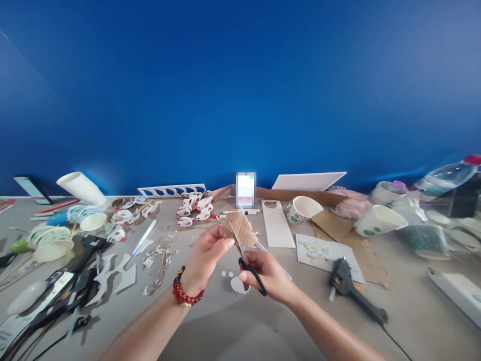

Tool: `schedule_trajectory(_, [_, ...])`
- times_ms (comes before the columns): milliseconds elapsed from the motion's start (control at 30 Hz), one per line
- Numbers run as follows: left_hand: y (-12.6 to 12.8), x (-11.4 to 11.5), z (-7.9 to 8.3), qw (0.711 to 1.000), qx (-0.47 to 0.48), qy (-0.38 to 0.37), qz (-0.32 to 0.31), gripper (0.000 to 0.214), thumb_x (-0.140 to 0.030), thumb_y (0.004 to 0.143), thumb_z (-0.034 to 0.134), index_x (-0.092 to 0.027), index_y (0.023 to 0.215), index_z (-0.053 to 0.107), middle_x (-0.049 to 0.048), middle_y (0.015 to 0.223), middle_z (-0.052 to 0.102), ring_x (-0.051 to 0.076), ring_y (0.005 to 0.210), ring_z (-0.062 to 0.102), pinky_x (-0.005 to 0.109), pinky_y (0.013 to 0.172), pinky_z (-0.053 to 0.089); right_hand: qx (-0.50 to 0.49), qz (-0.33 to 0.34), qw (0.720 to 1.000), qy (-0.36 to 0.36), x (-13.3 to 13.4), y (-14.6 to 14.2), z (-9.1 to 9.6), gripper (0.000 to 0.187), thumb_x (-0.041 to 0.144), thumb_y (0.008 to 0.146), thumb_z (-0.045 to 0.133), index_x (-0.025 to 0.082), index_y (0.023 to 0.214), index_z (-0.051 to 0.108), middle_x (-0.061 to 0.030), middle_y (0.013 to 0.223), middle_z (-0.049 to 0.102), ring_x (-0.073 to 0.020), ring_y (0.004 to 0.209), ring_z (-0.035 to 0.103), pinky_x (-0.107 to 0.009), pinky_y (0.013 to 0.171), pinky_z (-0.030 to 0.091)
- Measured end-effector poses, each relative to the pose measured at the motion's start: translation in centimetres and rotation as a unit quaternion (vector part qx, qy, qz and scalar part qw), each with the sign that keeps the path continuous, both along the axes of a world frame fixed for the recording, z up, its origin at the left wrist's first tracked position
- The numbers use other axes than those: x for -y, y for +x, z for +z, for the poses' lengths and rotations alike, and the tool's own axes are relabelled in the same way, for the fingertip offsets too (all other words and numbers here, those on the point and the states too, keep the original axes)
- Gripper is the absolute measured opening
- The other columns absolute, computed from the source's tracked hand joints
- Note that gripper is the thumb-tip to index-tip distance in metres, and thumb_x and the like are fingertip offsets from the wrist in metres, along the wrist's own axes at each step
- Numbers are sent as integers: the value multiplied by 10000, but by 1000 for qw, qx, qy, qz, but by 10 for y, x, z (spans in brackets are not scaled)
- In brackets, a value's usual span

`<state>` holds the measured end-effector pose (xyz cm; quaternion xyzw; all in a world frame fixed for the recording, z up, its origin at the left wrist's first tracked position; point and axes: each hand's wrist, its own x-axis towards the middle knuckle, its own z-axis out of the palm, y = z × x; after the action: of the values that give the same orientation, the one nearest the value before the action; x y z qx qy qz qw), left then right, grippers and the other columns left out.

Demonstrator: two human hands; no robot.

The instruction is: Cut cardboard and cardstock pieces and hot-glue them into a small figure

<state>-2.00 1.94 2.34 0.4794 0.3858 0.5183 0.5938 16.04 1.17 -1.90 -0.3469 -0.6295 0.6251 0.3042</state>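
Observation:
My left hand, with a red bead bracelet at the wrist, pinches a piece of brown corrugated cardboard by its left edge. Black-handled scissors are gripped in my right hand. Their blades point up and to the left, against the cardboard close to my left fingertips. I cannot tell how far the blades are parted. Below the scissors, a white oval cutout and two small white discs lie on the table.
A black glue gun with a cable lies right, by a bird drawing. Small white-and-red bird figures sit behind my left hand. Paper cups and a bottle stand right; cables and more cups crowd the left. A blue wall rises behind.

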Motion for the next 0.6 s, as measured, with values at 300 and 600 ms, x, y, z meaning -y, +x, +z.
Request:
schedule_trajectory(300, [5,4,-2,999,-17,-23,21,90,-233,808,650,-164,862,632,6,805,629,147,789,546,263,776,432,16,-23,999,16,-2,0,3,500,618,727,715,172,609,520,11,534,587,-106,478,491,-203,453,309])
schedule_trajectory(600, [7,4,3,999,-32,-30,25,105,-252,802,640,-159,849,631,15,802,634,153,782,549,268,758,427,30,-37,998,34,-4,1,-4,499,592,712,743,187,581,482,36,491,544,-108,452,483,-207,444,301])
